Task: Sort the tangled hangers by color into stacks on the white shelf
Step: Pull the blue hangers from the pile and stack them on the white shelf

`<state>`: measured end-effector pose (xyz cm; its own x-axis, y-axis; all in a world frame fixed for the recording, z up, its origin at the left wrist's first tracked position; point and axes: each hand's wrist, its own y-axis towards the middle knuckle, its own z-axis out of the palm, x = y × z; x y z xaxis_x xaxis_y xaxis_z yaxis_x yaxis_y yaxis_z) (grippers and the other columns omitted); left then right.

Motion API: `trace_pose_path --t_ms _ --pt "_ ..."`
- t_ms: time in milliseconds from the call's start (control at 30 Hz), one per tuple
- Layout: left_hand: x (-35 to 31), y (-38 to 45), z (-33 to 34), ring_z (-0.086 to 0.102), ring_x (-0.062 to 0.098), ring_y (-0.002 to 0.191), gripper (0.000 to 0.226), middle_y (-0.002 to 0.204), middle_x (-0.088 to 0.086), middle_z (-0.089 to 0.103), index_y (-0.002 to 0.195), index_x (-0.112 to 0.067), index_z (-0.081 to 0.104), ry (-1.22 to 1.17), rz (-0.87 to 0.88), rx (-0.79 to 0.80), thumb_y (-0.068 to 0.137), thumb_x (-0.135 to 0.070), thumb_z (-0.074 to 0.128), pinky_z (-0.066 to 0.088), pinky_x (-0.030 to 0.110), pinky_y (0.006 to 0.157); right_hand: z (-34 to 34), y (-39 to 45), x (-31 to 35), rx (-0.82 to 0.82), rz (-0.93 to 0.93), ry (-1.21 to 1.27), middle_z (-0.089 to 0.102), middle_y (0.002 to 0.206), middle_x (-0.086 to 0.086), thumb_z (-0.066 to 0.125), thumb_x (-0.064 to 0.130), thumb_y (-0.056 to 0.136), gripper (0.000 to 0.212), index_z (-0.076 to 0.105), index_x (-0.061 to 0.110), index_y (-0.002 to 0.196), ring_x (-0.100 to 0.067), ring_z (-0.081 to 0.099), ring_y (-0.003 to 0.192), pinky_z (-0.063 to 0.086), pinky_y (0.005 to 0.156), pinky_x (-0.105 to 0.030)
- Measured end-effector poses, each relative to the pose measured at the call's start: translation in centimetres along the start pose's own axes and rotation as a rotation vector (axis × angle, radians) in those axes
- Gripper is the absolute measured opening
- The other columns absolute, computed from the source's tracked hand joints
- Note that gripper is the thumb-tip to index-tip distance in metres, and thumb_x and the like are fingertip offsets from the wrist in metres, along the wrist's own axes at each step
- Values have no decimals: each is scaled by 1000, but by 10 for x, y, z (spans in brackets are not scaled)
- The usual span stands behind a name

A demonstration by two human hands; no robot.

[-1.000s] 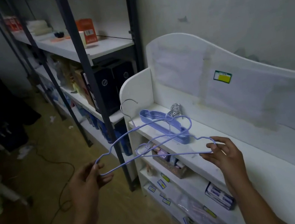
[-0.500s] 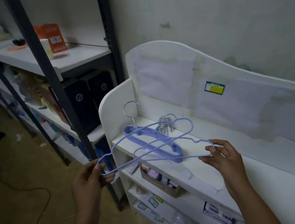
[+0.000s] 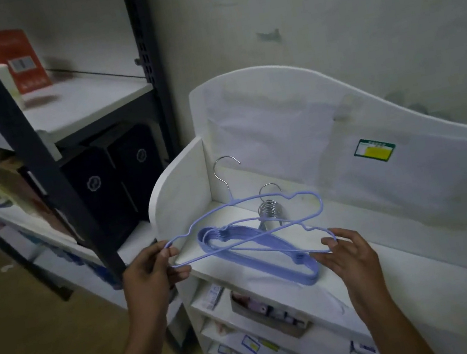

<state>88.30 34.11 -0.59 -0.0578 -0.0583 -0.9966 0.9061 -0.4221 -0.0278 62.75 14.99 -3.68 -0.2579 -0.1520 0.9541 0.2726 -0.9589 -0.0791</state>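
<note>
Left hand pinches one end of lilac wire cloud-shaped hanger, right hand pinches second crossed one, above lilac hanger stack at white shelf front edge.

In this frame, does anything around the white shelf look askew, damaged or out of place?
Nothing looks damaged or spilled. The stack of lilac plastic hangers lies diagonally across the white wooden shelf, not square to its edge. The left hand and right hand hold two crossed lilac cloud-shaped hangers above it.
</note>
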Motion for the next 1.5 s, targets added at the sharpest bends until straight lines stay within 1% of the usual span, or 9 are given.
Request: trace_pose_path --t_ms 233,300,467,600,833,1167,1300,1400,1500 --pt "12 46 -7 68 25 51 17 91 18 68 107 1 64 32 -55 98 98 -3 49 57 24 52 22 -8 -38 -142 37 56 68 90 -19 73 15 76 34 64 2 106 -27 73 73 59 67 -27" --pt "15 52 -6 68 25 51 17 89 15 69 106 1 64 40 -64 131 98 -2 50 57 24 51 21 -8 -48 -195 29 13 67 91 -21 72 6 81 26 65 2 106 -27 73 73 60 68 -29" --pt "27 64 -2 68 27 51 17 90 17 68 107 2 64 71 -70 192 98 -2 51 57 23 50 4 -4 -70 -322 -39 -519 75 80 2 70 11 88 16 72 22 99 -21 74 73 58 79 -43" --pt "36 72 6 67 27 49 16 89 19 67 107 4 63 71 -89 223 97 -1 51 56 23 49 -7 -1 -76 -297 -33 -791 72 101 2 64 24 92 17 72 23 107 -16 69 88 56 86 -47" --pt "52 87 17 66 28 47 14 84 14 70 101 -1 65 109 -111 304 97 -1 52 57 27 49 -10 -8 -63 -300 42 -617 73 96 -7 58 16 96 14 68 17 107 -17 71 83 57 65 -20" --pt "76 114 37 67 39 55 20 88 18 68 87 -9 67 305 -74 425 96 0 52 58 33 48 -14 -7 -61 -336 60 -629 71 95 -7 59 18 96 13 67 13 106 -22 71 87 58 76 -34" --pt "80 112 43 67 30 52 19 85 15 68 86 -10 68 415 20 411 95 0 54 56 28 46 -11 -4 -58 -321 62 -720 70 98 -5 60 20 95 12 65 18 106 -22 69 89 59 81 -39" --pt "80 112 45 68 22 56 13 83 6 71 97 -15 71 558 142 387 95 -10 59 60 36 63 -7 -3 -57 -301 60 -828 69 99 0 60 23 95 15 64 20 109 -18 68 89 57 86 -43" --pt "80 112 44 66 26 84 20 98 6 69 107 -16 72 763 327 394 92 -10 59 54 38 81 -1 0 -55 -247 42 -949 65 100 5 60 24 95 22 63 18 116 -14 64 91 50 82 -27"
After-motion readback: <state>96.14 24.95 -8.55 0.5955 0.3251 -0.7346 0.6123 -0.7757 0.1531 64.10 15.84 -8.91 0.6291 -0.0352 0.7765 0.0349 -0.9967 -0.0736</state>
